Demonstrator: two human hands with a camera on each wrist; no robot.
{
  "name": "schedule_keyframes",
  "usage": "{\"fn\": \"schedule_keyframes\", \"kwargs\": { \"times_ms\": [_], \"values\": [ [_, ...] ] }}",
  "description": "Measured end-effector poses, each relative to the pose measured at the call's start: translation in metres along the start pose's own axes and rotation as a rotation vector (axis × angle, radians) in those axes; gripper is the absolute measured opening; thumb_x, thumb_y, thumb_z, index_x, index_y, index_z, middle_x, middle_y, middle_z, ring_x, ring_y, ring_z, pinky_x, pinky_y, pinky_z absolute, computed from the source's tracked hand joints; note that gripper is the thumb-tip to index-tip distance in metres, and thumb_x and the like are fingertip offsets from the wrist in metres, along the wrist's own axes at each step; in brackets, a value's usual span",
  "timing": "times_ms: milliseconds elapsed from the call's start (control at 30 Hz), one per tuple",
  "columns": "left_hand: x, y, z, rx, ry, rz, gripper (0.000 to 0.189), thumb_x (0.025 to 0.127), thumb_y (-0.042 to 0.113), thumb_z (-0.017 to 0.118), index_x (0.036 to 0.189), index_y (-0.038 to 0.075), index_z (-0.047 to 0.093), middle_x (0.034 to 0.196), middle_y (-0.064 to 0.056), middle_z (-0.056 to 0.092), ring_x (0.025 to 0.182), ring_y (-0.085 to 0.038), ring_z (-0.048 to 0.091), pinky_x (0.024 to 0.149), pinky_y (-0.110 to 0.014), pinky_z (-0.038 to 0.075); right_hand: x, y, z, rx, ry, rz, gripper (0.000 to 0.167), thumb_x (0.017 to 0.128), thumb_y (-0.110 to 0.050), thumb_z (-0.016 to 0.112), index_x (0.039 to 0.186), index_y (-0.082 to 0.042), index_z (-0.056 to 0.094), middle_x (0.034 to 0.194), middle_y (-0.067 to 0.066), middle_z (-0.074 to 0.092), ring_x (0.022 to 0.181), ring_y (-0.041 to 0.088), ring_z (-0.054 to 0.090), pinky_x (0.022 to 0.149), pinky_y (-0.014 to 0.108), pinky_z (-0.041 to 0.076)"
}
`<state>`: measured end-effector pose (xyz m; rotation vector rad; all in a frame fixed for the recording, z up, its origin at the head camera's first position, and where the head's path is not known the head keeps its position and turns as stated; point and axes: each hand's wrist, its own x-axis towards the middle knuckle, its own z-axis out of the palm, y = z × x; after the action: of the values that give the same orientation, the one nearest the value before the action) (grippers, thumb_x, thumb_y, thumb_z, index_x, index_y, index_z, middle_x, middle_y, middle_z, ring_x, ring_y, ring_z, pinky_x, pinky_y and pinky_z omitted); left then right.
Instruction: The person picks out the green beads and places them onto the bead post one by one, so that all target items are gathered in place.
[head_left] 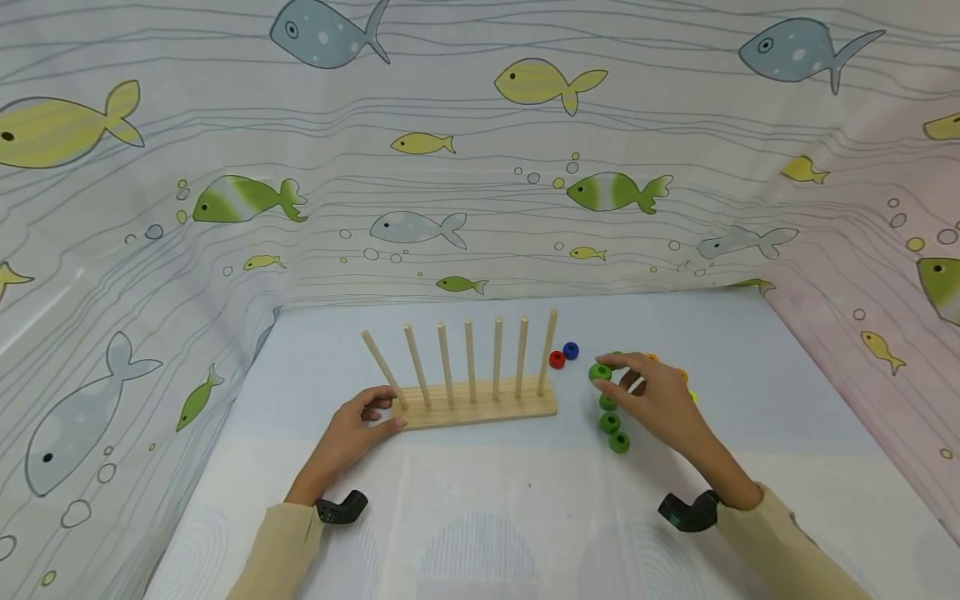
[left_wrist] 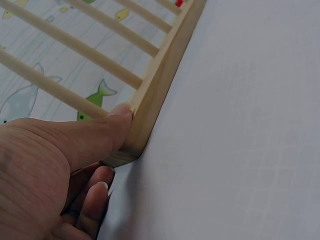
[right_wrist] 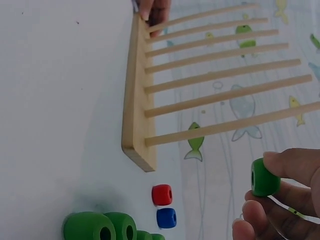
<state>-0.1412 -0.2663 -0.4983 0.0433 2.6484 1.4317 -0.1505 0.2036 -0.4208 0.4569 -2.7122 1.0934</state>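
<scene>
A wooden rack stands on the table, its long flat base carrying a row of several bare upright pegs. At the base's left end my left hand grips it. In the left wrist view the thumb presses on the corner beside the end peg, with the fingers curled round the end. Right of the rack, my right hand pinches a green bead between thumb and fingertips, raised over the table. More green beads lie in a line below that hand.
A red bead and a blue bead lie near the rack's right end. Orange beads and a yellow bead are partly hidden behind my right hand. A fish-patterned sheet rises around the table's back and sides.
</scene>
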Motion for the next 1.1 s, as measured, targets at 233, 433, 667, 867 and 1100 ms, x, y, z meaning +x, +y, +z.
{"fn": "schedule_keyframes", "kwargs": {
  "times_ms": [233,433,667,867,1100],
  "values": [
    [0.0,0.001,-0.001,-0.002,0.001,0.008,0.061,0.092,0.034,0.081,0.142,0.01,0.056,0.133,-0.012,0.06,0.115,-0.028,0.055,0.101,-0.048,0.043,0.006,-0.006,0.001,0.018,0.001,0.003,0.033,0.092,-0.024,0.081,0.123,-0.016,0.074,0.104,0.001,0.07,0.075,0.015,0.064,0.062,0.029,0.055],
    [-0.001,0.003,-0.001,-0.002,0.0,0.003,0.061,0.092,0.033,0.081,0.142,0.01,0.057,0.133,-0.012,0.06,0.115,-0.028,0.055,0.101,-0.047,0.043,0.01,-0.012,0.003,0.035,-0.005,0.005,0.035,0.093,-0.029,0.08,0.126,-0.016,0.073,0.104,0.001,0.071,0.075,0.015,0.064,0.062,0.028,0.055],
    [0.0,0.0,0.0,-0.012,-0.005,0.002,0.062,0.091,0.035,0.081,0.142,0.01,0.056,0.134,-0.012,0.059,0.115,-0.028,0.055,0.101,-0.047,0.043,0.015,-0.022,0.005,0.035,0.02,-0.025,0.036,0.094,-0.029,0.079,0.127,-0.015,0.073,0.113,0.001,0.072,0.08,0.015,0.062,0.066,0.029,0.056],
    [0.0,-0.001,0.0,-0.019,-0.007,0.005,0.062,0.091,0.036,0.081,0.142,0.01,0.056,0.134,-0.012,0.059,0.115,-0.028,0.055,0.101,-0.047,0.043,0.02,-0.029,0.004,0.046,0.027,-0.039,0.037,0.094,-0.029,0.079,0.128,-0.016,0.072,0.114,0.002,0.071,0.079,0.015,0.061,0.064,0.029,0.055],
    [0.0,-0.001,0.0,-0.022,-0.003,0.003,0.061,0.091,0.035,0.081,0.142,0.01,0.057,0.134,-0.012,0.059,0.115,-0.027,0.055,0.1,-0.047,0.043,0.023,-0.035,0.002,0.061,0.028,-0.05,0.039,0.095,-0.033,0.077,0.129,-0.015,0.072,0.114,0.002,0.071,0.078,0.016,0.061,0.064,0.029,0.054]
  ]
}}
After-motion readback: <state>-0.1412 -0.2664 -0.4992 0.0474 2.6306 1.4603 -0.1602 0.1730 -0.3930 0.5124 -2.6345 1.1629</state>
